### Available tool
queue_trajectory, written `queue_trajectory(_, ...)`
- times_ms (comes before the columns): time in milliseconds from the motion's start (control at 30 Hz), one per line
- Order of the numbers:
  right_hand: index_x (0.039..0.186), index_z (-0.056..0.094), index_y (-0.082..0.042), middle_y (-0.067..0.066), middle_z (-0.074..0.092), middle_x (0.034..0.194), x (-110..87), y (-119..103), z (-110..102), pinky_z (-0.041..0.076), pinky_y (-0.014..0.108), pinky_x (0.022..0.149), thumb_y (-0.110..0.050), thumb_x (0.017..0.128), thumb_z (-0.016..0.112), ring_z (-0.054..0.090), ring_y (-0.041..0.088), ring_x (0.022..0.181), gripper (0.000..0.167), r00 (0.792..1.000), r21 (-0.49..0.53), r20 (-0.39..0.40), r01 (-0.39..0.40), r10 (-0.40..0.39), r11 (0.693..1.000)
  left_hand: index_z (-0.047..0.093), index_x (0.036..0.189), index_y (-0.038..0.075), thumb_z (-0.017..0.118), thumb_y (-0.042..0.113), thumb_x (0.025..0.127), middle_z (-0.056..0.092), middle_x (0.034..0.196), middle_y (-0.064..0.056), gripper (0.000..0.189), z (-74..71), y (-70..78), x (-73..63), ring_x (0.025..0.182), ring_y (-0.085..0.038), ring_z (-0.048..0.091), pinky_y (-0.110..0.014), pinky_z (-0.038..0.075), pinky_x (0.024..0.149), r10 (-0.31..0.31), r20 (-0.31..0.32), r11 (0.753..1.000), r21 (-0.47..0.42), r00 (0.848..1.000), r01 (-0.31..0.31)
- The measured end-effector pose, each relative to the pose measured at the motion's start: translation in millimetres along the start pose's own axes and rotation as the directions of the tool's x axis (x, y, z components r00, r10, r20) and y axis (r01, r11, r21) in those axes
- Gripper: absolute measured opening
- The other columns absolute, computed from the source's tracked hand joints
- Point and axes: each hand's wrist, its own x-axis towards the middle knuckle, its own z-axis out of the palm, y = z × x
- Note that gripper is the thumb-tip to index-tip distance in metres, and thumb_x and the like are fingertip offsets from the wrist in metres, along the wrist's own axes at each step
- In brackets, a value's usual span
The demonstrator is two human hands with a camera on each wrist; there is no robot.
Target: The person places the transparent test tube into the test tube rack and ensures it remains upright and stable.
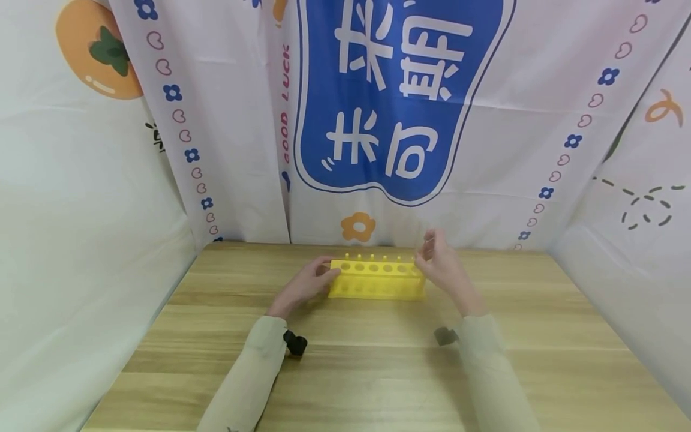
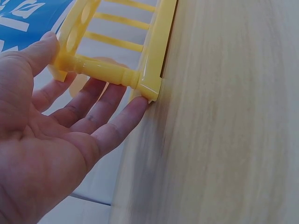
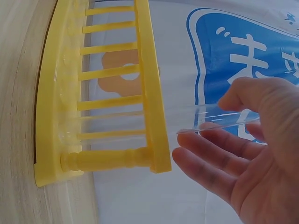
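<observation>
The left hand (image 2: 51, 140) touches the left end of the yellow test tube rack (image 1: 376, 279). Its thumb lies on the top bar and its straight fingers (image 2: 119, 123) press the end from below and behind. It steadies the rack but does not wrap tight round it. The right hand (image 3: 252, 140) hovers just beside the right end of the rack. It pinches a clear glass test tube (image 3: 217, 120) between thumb and fingers, while the other fingers are spread loose. The tube is very hard to see, because it is see-through.

The rack stands near the far edge of the wooden desk (image 1: 378, 372), about in the middle of that edge, close to the printed cloth (image 1: 399, 96) that hangs behind. All its holes look empty.

What could go wrong? The tube is smooth and held only by a light pinch, so it could slip, fall on the desk and break. Its tip could also miss a hole and knock the top bar. The rack is light, so a bump could slide or tip it if the left hand lets up.
</observation>
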Motion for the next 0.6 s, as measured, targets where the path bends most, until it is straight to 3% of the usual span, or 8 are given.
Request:
queue_trajectory(367, 0.112, 0.044, 0.000, 0.020, 0.067, 0.094, 2.0, -0.2, -4.8, 0.059, 0.041, 0.071, -0.008, 0.086, 0.064, 0.070, 0.034, 0.085, 0.033, 0.999, -0.019, 0.032, 0.019, -0.019, 1.000, 0.035, 0.151, 0.015, 0.057, 0.053, 0.095, 0.055, 0.133, -0.018, 0.070, -1.9, 3.5, 0.4, 0.097, -0.029, 0.068, -0.045, 0.055, 0.092, 0.004, 0.005, 1.000, 0.001, 1.000, -0.004)
queue_trajectory(600, 0.113, 0.048, -0.002, 0.020, 0.069, 0.096, 0.5, 1.2, -7.1, 0.059, 0.041, 0.073, -0.011, 0.090, 0.063, 0.069, 0.032, 0.085, 0.029, 0.996, -0.038, 0.084, -0.006, 0.009, 0.999, 0.042, 0.146, 0.022, 0.059, 0.053, 0.094, 0.058, 0.132, -0.015, 0.063, 0.0, 0.0, 0.8, 0.099, -0.026, 0.067, -0.043, 0.056, 0.091, -0.006, 0.008, 0.999, -0.031, 1.000, 0.007)
